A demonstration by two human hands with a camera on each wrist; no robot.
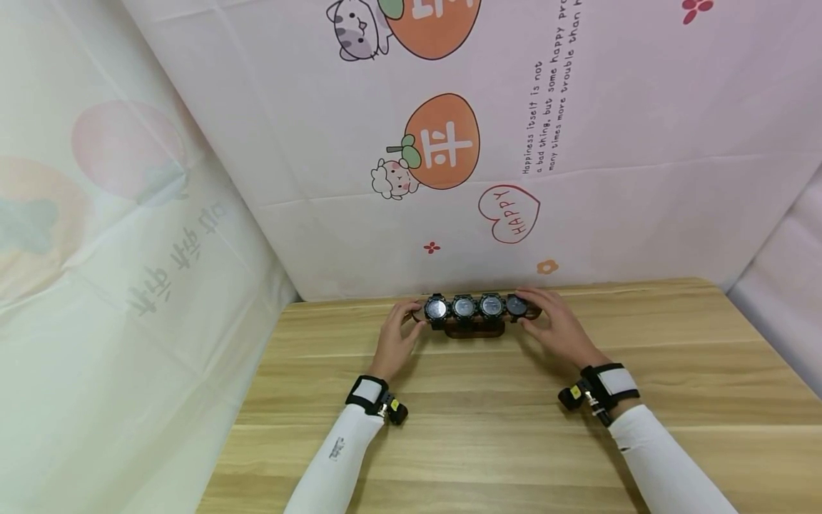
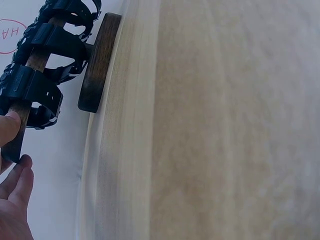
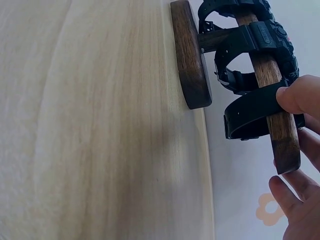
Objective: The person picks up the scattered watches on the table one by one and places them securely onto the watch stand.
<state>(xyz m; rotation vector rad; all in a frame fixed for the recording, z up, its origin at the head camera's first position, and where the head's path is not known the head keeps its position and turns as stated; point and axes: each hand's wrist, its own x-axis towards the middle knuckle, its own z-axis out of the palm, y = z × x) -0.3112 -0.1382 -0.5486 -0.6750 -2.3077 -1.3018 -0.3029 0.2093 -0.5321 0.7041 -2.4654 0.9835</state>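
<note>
A dark wooden T-bar watch stand (image 1: 474,330) stands near the table's back edge, with several black wristwatches (image 1: 464,307) strapped side by side along its bar. My left hand (image 1: 396,343) holds the bar's left end (image 2: 16,140), thumb on one side and fingers round the other. At the opposite end, my right hand (image 1: 560,330) grips the last watch (image 3: 252,111), its thumb on the strap edge and its fingers behind the bar. The bar's right tip (image 3: 286,155) sticks out beyond that watch. The stand's base (image 3: 191,60) rests close to the table edge.
The wooden table (image 1: 469,428) meets a white printed cloth (image 1: 359,235) hanging behind it. Another pale cloth (image 1: 160,343) hangs along the left side. Each wrist wears a strapped camera, such as the left one (image 1: 396,412).
</note>
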